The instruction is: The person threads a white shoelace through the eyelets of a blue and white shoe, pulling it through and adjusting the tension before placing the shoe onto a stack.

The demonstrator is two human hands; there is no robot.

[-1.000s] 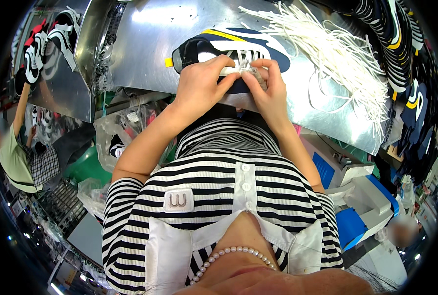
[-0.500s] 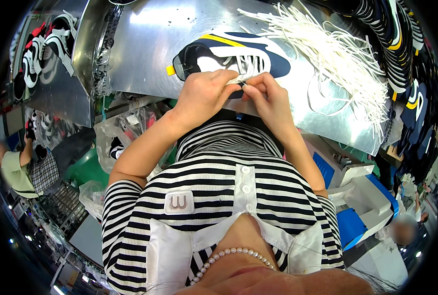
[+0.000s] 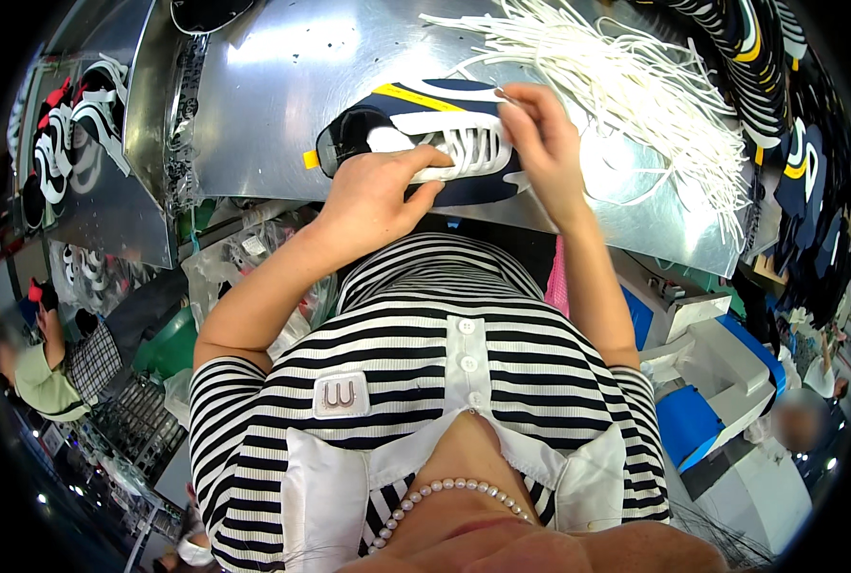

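Observation:
A navy shoe upper with white trim, a yellow stripe and a yellow heel tab lies sideways on the metal table, toe to the right. White shoelace crosses its eyelet rows. My left hand is closed on the near eyelet edge, thumb and forefinger pinching it beside the tongue. Over the toe end hovers my right hand, its fingers bent and their tips together by the far side. Whatever those fingertips hold is too small to make out.
A loose heap of white laces spreads over the metal table at the right. Stacked navy uppers hang beyond its right edge. Black-and-white shoe parts lie on another surface at left. Blue-and-white boxes stand below right.
My right hand has left the near eyelet edge and moved up to the far side of the toe. My left hand stays on the upper, which has shifted slightly left and nearer.

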